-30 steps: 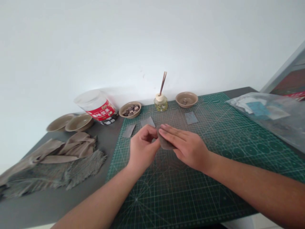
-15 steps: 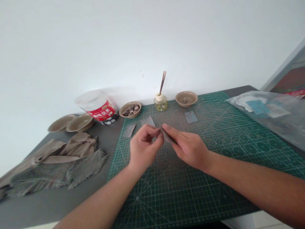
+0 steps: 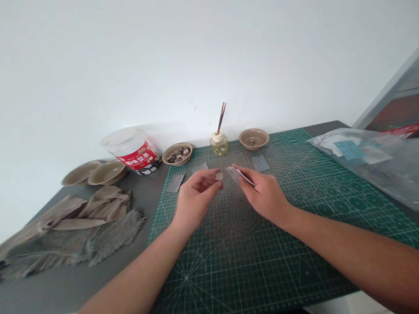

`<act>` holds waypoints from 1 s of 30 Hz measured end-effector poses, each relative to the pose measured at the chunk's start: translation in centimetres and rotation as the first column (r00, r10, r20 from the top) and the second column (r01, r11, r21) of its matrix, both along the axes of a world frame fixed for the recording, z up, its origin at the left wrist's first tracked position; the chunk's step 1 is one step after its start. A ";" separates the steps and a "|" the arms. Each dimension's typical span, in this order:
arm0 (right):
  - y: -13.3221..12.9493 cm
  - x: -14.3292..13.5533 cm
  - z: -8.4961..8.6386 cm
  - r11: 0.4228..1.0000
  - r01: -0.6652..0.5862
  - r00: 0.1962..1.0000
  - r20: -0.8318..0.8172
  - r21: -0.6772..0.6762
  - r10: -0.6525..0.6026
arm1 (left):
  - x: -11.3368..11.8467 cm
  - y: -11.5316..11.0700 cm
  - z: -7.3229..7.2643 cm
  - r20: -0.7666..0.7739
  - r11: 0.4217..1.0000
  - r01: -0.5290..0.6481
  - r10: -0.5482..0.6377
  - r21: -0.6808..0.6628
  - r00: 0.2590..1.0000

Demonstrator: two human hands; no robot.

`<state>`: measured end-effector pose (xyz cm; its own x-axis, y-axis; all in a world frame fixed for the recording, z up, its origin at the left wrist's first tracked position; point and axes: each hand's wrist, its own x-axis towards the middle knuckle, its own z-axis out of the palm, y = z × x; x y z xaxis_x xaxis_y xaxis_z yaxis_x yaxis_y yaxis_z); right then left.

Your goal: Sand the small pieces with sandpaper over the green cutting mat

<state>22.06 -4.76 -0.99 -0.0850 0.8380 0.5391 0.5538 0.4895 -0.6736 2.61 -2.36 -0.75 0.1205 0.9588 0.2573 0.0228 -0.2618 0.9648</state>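
Note:
My left hand (image 3: pixel 196 192) pinches a small pale grey stone piece (image 3: pixel 219 176) between thumb and fingertips, above the green cutting mat (image 3: pixel 242 270). Across a narrow gap, my right hand (image 3: pixel 266 194) grips a thin grey sheet that looks like sandpaper (image 3: pixel 233 174), tilted, its free edge pointing at the left hand. Similar grey rectangles lie flat on the mat: one (image 3: pixel 176 183) left of the left hand, another (image 3: pixel 200 167) partly hidden behind it, and a bluish-grey one (image 3: pixel 261 163) beyond the right hand.
At the back stand a bowl of small stone pieces (image 3: pixel 177 154), a reed diffuser (image 3: pixel 219 144) and a bowl with a few bits (image 3: pixel 254 138). Leftward are a plastic jar (image 3: pixel 135 152), two bowls (image 3: pixel 108 173) and crumpled cloths (image 3: pixel 81 231). A plastic bag (image 3: pixel 369 152) lies right.
The hands have moved slightly apart. The stone piece and the sheet, together before, are now separated. The sheet has tilted to show a lighter face.

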 end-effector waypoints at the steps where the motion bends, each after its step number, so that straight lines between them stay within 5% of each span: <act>1: -0.1 0.0 0.0 1.000 0.001 1.000 -0.008 0.006 -0.001 | 0.0 0.0 0.0 0.000 1.000 0.002 -0.002 -0.023 1.000; 6: -0.6 0.0 0.2 0.997 -0.039 0.999 0.029 0.066 0.037 | 0.0 -0.3 0.3 -0.102 0.998 -0.005 -0.001 -0.058 0.995; 12: -0.9 -0.3 0.4 0.945 -0.250 0.952 0.234 0.211 0.199 | 0.1 -0.6 0.6 -0.223 0.999 -0.017 0.023 0.031 0.974; 30: -0.8 0.3 0.2 0.897 -0.355 0.882 0.413 0.264 0.228 | 0.0 -1.1 1.1 -0.179 0.997 -0.073 0.076 0.023 0.981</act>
<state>22.41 -5.59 -0.79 -0.5401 0.5275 0.6557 0.5233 0.8207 -0.2293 2.61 -3.48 0.35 0.0942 0.9626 0.2541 0.2150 -0.2689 0.9389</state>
